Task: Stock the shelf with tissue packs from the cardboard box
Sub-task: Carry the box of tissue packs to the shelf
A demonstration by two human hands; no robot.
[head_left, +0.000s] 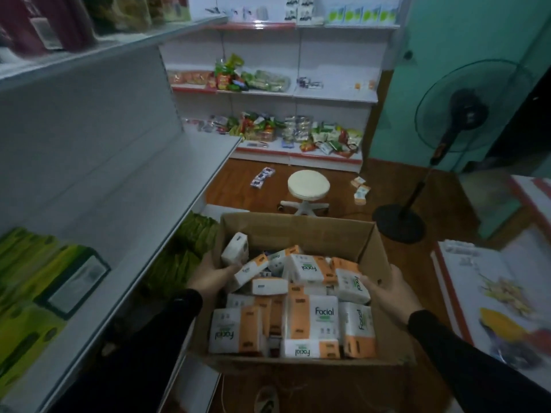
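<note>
An open cardboard box (298, 228) stands on the floor below me, filled with several white and orange "Facial" tissue packs (311, 321). My left hand (208, 275) is inside the box at its left side, gripping two white packs (238, 260) held together. My right hand (389, 292) is at the box's right side, fingers closed on one tissue pack (351, 286). To my left runs a grey shelf (143, 222), bare along most of its length.
Green packs (35, 281) lie at the near end of the grey shelf and on the level below it (185, 248). A white stool (308, 186), a black standing fan (399, 222) and loose packets are on the wooden floor. Far shelves hold snacks. A display counter (489, 293) is at right.
</note>
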